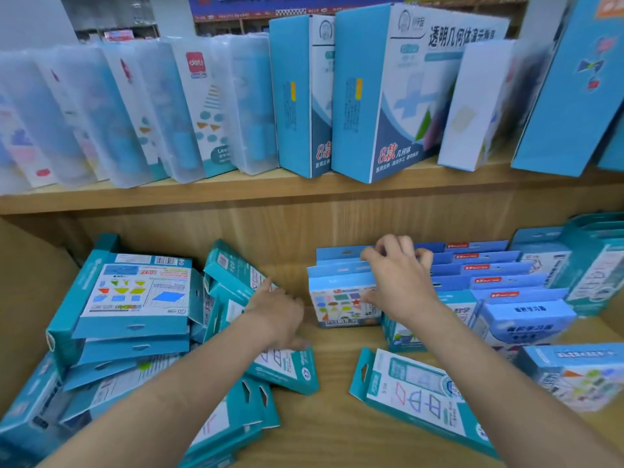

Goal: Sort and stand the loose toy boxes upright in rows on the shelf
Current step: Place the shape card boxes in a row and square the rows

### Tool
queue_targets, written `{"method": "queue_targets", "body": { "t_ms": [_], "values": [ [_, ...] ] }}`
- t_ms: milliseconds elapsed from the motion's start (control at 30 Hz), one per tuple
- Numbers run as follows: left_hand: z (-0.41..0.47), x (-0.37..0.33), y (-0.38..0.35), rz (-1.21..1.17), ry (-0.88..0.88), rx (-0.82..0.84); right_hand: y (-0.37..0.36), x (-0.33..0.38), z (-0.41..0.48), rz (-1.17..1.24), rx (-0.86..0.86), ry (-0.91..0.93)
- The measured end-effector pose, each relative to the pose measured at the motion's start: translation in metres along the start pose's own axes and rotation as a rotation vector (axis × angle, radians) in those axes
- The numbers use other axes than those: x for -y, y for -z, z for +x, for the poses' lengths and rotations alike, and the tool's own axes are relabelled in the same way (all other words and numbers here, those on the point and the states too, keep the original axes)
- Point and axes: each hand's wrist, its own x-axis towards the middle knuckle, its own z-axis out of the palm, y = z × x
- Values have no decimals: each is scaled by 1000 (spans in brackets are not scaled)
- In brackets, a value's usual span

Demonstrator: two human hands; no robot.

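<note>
Where the wooden shelf [324,417] fills the lower half of the frame, contents run as follows. Upper board [202,197], across the top: large blue-and-white boxes [388,96] at centre and right, translucent cases [152,113] leaning at left. Lower left: heap of loose teal boxes [128,315], lying flat and overlapping. Centre right: upright blue boxes [472,275], standing in rows front to back. Bottom centre: one flat teal box [415,396], lying face up and apart from the heap. Right hand [398,275]: fingers curled over the tops of the upright blue boxes, thumb against the front one. Left hand [280,312]: spread at the heap's right edge, apparently touching a box; grip cannot be told.
</note>
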Motion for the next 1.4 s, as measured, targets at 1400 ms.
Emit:
{"method": "queue_targets", "body": {
  "t_ms": [1400],
  "values": [
    [-31, -213, 43, -928, -232, -637, 54, -203, -168, 220, 279, -409]
  ]
}}
